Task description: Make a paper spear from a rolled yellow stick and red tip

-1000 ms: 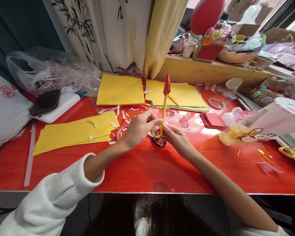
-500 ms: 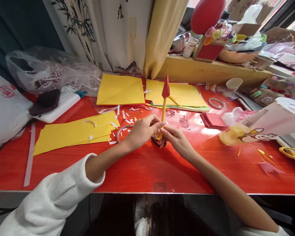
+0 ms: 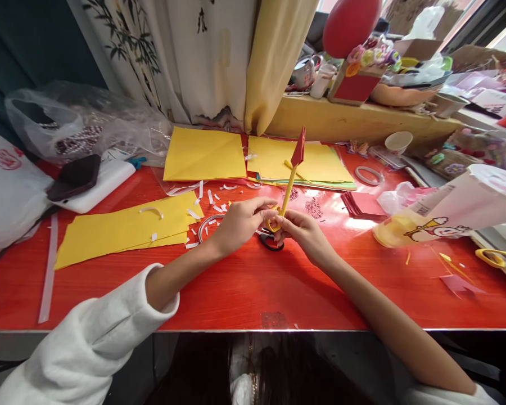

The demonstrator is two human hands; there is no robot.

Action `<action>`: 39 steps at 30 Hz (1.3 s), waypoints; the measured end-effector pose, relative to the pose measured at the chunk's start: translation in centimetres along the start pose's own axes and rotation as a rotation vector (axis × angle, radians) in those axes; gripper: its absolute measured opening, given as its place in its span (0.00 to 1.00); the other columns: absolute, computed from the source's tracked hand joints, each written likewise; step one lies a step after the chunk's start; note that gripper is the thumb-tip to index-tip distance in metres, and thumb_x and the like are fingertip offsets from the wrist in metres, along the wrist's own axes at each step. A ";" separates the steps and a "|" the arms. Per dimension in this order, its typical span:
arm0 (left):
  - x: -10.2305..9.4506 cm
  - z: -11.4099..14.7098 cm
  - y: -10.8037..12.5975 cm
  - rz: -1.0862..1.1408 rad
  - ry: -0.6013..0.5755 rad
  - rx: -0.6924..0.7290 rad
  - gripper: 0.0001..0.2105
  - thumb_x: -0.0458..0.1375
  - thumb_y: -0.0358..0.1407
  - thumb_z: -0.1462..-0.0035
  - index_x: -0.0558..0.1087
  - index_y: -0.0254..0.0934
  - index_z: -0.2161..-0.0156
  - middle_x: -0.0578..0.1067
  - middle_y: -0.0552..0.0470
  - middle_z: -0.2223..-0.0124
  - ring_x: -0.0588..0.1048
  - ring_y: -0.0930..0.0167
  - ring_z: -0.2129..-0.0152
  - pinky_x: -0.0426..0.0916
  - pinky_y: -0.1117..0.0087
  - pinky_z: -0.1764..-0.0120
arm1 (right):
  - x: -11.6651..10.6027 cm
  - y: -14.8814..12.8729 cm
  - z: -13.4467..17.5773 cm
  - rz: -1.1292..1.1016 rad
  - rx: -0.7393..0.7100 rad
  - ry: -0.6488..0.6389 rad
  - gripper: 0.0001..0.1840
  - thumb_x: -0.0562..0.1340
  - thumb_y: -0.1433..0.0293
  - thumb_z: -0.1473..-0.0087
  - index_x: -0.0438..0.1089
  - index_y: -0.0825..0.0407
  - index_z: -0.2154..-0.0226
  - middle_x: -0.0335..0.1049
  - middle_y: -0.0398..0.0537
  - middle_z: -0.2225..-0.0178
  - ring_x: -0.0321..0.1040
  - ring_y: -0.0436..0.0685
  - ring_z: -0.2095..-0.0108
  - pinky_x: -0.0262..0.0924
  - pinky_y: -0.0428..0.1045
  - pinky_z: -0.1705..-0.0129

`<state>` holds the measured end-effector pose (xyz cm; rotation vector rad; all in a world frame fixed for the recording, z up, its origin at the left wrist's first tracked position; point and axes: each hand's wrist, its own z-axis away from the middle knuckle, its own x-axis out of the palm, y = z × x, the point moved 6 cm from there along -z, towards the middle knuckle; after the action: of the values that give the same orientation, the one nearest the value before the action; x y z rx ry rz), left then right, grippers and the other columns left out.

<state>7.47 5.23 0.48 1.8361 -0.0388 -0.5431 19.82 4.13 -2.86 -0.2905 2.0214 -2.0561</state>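
Observation:
A rolled yellow paper stick (image 3: 289,188) with a folded red paper tip (image 3: 298,149) rises between my hands, leaning to the right. At its lower end is a yellow paper loop (image 3: 273,221), partly covered by fingers. My left hand (image 3: 242,225) pinches at this loop from the left. From the right, my right hand (image 3: 304,232) grips the stick's base between thumb and fingers. Black-handled scissors (image 3: 271,242) lie on the red table just beneath my fingers, partly hidden. A roll of clear tape (image 3: 206,226) lies close by my left hand.
White paper scraps (image 3: 193,214) and yellow strips (image 3: 122,228) lie left. Yellow sheets (image 3: 204,154) are stacked at the back. Right of my hands are red paper pieces (image 3: 362,205) and a tilted drink cup (image 3: 442,216). A phone (image 3: 75,177) rests on a white box at left.
The yellow stick has tilted to the right, its red tip swinging rightward. More of the black scissors shows below my hands. Both hands stay close together at the base.

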 end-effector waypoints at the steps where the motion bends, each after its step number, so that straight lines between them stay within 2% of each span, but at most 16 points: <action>1: -0.1 -0.1 0.0 -0.022 0.003 0.012 0.10 0.52 0.36 0.45 0.71 0.37 0.59 0.73 0.55 0.69 0.67 0.78 0.77 0.63 0.76 0.71 | 0.0 -0.1 0.0 0.004 0.001 -0.011 0.12 0.58 0.62 0.49 0.65 0.55 0.69 0.65 0.43 0.76 0.65 0.48 0.78 0.63 0.46 0.75; 7: 0.0 -0.1 0.9 -0.201 -0.007 0.169 0.11 0.48 0.33 0.42 0.71 0.36 0.58 0.71 0.53 0.67 0.68 0.77 0.73 0.62 0.76 0.68 | 0.2 -0.2 0.2 -0.041 0.057 -0.044 0.13 0.58 0.61 0.49 0.64 0.55 0.70 0.65 0.44 0.73 0.66 0.48 0.76 0.63 0.47 0.72; 13: 0.8 0.2 1.1 -0.301 -0.078 0.247 0.12 0.45 0.31 0.41 0.70 0.36 0.58 0.67 0.52 0.68 0.66 0.76 0.70 0.61 0.75 0.66 | 0.4 0.8 0.3 -0.100 0.148 -0.059 0.14 0.58 0.60 0.48 0.63 0.55 0.67 0.65 0.44 0.73 0.67 0.49 0.75 0.64 0.48 0.68; 19: 1.0 0.2 0.8 -0.310 -0.095 0.259 0.11 0.44 0.30 0.41 0.68 0.35 0.61 0.67 0.52 0.67 0.66 0.75 0.70 0.61 0.74 0.65 | 0.4 0.8 0.4 -0.099 0.179 -0.104 0.15 0.58 0.59 0.49 0.64 0.56 0.66 0.66 0.45 0.74 0.67 0.50 0.74 0.63 0.48 0.69; 25: 1.0 0.3 0.8 -0.236 -0.095 0.255 0.12 0.44 0.29 0.41 0.67 0.37 0.56 0.67 0.51 0.63 0.67 0.74 0.66 0.61 0.73 0.61 | 0.0 0.5 0.0 -0.134 0.136 -0.118 0.13 0.59 0.62 0.49 0.65 0.56 0.67 0.67 0.45 0.72 0.68 0.49 0.73 0.63 0.48 0.68; 30: 1.0 0.3 0.6 -0.199 -0.113 0.198 0.12 0.45 0.30 0.41 0.67 0.37 0.56 0.68 0.52 0.64 0.67 0.75 0.67 0.62 0.75 0.63 | -0.2 0.6 0.0 -0.108 0.157 -0.109 0.13 0.60 0.62 0.50 0.66 0.57 0.67 0.67 0.45 0.74 0.68 0.50 0.73 0.64 0.48 0.68; 36: 1.1 0.0 0.3 -0.238 -0.149 0.174 0.14 0.43 0.29 0.42 0.67 0.38 0.55 0.68 0.51 0.62 0.67 0.74 0.66 0.62 0.72 0.61 | 0.1 0.2 0.3 -0.019 0.154 -0.199 0.13 0.60 0.65 0.50 0.66 0.55 0.63 0.69 0.46 0.71 0.68 0.50 0.70 0.63 0.48 0.66; 39: 1.3 0.0 0.3 -0.258 -0.168 0.191 0.14 0.43 0.30 0.41 0.67 0.37 0.56 0.66 0.50 0.63 0.67 0.73 0.66 0.61 0.72 0.61 | 0.0 0.2 0.4 -0.035 0.158 -0.183 0.12 0.59 0.64 0.49 0.67 0.55 0.64 0.69 0.46 0.71 0.68 0.51 0.69 0.62 0.47 0.66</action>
<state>8.66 4.79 0.32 1.9905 0.0354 -0.9004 19.98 3.79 -3.01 -0.4682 1.7487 -2.1107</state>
